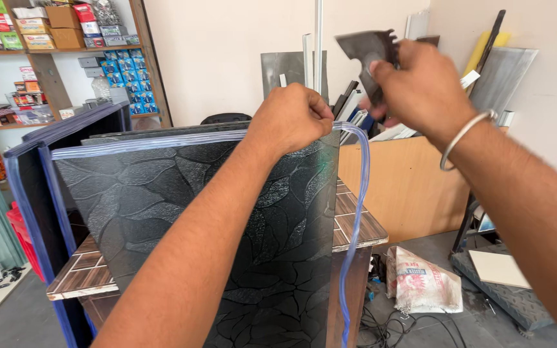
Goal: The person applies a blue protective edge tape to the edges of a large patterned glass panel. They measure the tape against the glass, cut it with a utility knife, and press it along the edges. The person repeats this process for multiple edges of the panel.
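Walls: plain cream wall point(227, 58), evenly lit.
Shelving: wooden shelf unit point(49, 48) left of that wall, stacked with small boxes (red, green, blue).
Floor: grey floor point(485, 328), a printed sack point(422, 281) lying on it.
Furniture: wood-pattern table point(356, 225) beside the sack; plywood board point(404, 187) behind.

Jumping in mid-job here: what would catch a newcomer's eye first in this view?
First, the big dark leaf-patterned panel standing upright at centre, with clear blue-tinted edge trim along its top and hanging down its right side. The left hand is fisted on the top right corner, while the right hand, wearing a metal bangle, holds a dark tool just above it.
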